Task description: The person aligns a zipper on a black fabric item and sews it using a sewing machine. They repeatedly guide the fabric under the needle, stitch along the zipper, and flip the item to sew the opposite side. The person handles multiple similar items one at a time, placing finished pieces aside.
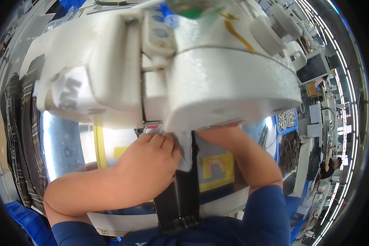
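A large white sewing machine fills the upper middle, with its needle area just beyond my hands. My left hand is closed, its curled fingers pressing a grey fabric piece below the machine head. From under that piece a black strip with a zipper runs down toward my body. My right hand reaches in beneath the machine head from the right; its fingers are hidden there, so their grip does not show.
Yellow tape marks the work surface on the right. Dark plaid garments hang at the left, above a blue bin. Blue trays with small metal parts and dark pieces stand at the right. Farther off, a person sits among other machines.
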Demonstrator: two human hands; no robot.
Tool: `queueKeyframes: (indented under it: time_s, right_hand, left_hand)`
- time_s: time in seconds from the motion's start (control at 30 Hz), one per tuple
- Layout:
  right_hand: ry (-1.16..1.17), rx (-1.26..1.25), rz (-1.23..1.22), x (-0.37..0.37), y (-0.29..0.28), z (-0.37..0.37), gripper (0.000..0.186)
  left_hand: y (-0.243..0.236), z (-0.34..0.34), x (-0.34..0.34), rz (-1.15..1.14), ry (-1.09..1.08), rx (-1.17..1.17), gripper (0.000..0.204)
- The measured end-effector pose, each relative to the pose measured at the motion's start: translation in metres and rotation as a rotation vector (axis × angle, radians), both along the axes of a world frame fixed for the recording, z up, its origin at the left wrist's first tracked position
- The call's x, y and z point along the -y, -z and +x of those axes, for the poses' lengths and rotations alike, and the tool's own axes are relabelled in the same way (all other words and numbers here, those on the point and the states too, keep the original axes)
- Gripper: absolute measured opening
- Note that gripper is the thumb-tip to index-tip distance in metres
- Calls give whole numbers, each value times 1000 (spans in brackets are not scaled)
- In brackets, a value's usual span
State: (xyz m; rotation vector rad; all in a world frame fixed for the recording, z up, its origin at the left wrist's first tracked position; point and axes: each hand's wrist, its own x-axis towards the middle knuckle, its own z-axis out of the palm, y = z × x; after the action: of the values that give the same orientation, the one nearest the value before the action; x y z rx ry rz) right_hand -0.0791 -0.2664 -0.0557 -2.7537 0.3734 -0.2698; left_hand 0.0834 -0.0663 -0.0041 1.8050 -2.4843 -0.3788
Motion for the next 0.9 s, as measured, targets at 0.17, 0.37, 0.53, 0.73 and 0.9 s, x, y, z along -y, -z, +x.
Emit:
queueKeyframes:
  time_s: [0.17,0.37,0.53,0.73,0.9]
  right_hand:
    - [14,-6,12,-1,4,2,33]
    - [35,-23,19,-2,7,6,33]
    - [64,-69,38,-3,4,12,33]
    - [83,-121,83,-6,8,9,34]
    - [95,-169,40,-4,3,5,34]
  left_hand:
    - [-4,0,1,51,5,-8,77]
    - [-5,0,-2,34,15,18,78]
    - [-4,1,-3,-18,17,48,78]
    - [-5,-1,-5,71,8,73,78]
    - [0,-3,-4,-24,15,52,75]
